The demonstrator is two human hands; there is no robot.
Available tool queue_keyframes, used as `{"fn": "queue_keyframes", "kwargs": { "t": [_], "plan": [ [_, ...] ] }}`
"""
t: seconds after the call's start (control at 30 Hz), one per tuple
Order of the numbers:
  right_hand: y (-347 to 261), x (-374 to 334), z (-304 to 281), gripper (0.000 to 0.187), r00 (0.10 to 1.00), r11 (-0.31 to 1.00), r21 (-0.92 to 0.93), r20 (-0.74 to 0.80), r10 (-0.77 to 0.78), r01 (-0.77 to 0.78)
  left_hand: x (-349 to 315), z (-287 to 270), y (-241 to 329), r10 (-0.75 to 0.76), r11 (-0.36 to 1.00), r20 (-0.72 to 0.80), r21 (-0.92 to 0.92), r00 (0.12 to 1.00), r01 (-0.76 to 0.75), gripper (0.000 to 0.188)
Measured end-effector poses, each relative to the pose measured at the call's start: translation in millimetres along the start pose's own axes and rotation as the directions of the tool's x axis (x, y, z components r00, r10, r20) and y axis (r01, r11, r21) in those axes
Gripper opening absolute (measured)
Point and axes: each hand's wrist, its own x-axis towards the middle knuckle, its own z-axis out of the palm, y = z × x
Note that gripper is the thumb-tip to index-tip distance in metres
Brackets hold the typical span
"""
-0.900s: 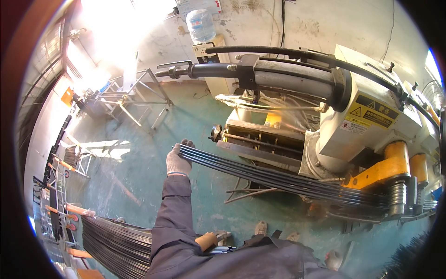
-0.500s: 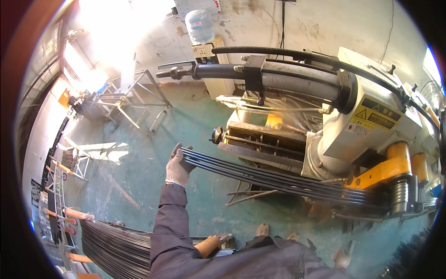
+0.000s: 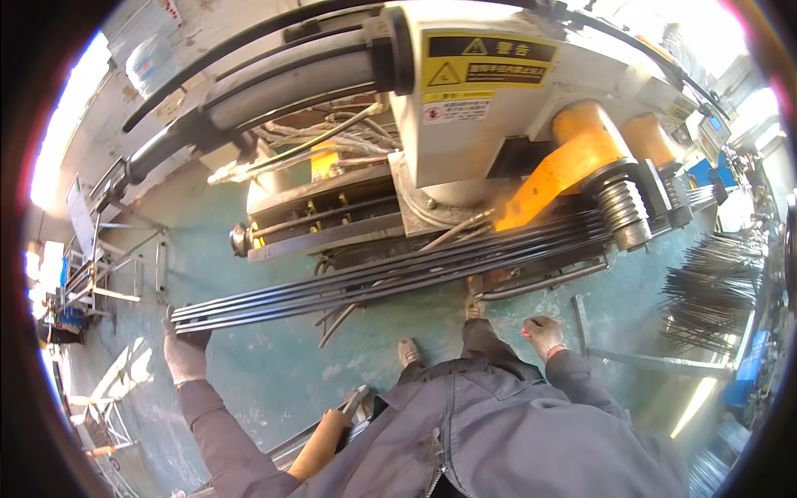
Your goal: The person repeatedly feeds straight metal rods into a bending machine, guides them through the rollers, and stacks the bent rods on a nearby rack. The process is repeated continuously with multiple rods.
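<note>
My left hand [image 3: 186,353], in a pale knitted glove, is closed round the left ends of several long dark metal rods [image 3: 382,279]. The rods run side by side to the right, up to a ridged metal roller [image 3: 624,212] beneath the orange arm [image 3: 573,170] of a machine. Their right part blurs near the roller. My right hand [image 3: 544,336], also gloved, hangs below the machine, apart from the rods. Its fingers are curled in, with a small red spot at their tips; what they hold, if anything, I cannot make out.
The white machine body [image 3: 465,149] with yellow warning labels fills the top. A pile of thin rods [image 3: 714,290] lies at the right, near a metal frame [image 3: 656,363]. By my left arm is an orange-brown padded roll [image 3: 324,440]. A water bottle [image 3: 152,65] stands far left.
My view has swung to the right, so the machine sits further left. My right hand has come into fuller view, raised and curled. The left hand keeps its hold on the rods.
</note>
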Motion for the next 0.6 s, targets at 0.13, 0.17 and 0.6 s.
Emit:
{"fn": "queue_keyframes", "kwargs": {
  "t": [0.13, 0.17, 0.6],
  "plan": [
    [21.3, 42.5, -14.5, 0.042, 0.999, 1.000, 0.016, 0.048, 0.019, -0.020, -1.4, 20.9, -7.0, -0.010, 0.992, -0.243, -0.124, 0.970, -0.021, 0.066],
    [30.8, 55.5, -20.7, 0.042, 0.998, 0.999, 0.029, 0.054, 0.035, -0.036, -6.7, 28.4, -14.9, 0.034, 0.989, -0.285, -0.130, 0.958, -0.074, 0.067],
    [205.0, 234.1, -143.1, 0.044, 0.828, 0.266, -0.797, 0.561, -0.008, 0.542, -144.3, 252.9, -309.5, 0.076, 0.297, 0.306, 0.902, 0.949, -0.314, 0.034]
  ]
}}
